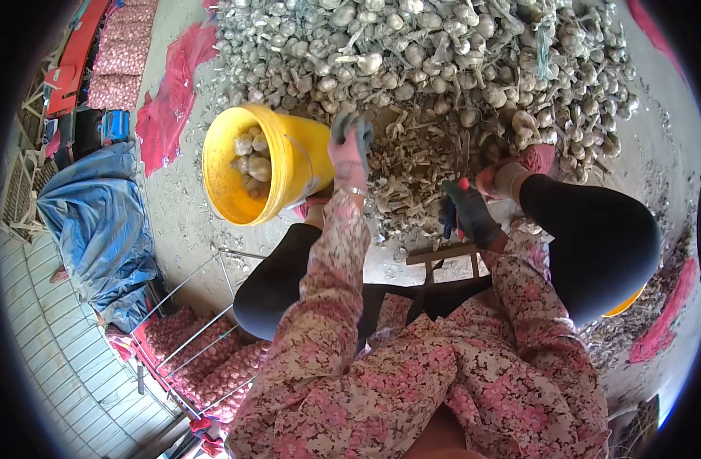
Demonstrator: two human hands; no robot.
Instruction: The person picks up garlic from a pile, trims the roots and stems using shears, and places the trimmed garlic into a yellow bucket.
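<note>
My left hand (350, 147), in a pink and grey glove, is beside the right side of a tipped yellow bucket (304, 149). Its fingers are curled, and what they hold, if anything, is hidden. Several garlic bulbs (252, 162) lie inside the bucket, whose mouth faces left. My right hand (474, 214), in a dark glove, is closed around a small tool (448, 217) with red and dark blue parts; its working end cannot be made out. Between the hands lies a heap of dry garlic trimmings (408, 180).
A large pile of garlic with stalks (427, 57) spreads ahead. Pink netting (178, 92) and a blue tarp (102, 222) lie to the left. Filled pink net sacks (121, 57) stand at the upper left, more behind a metal frame (190, 279). My feet flank the trimmings.
</note>
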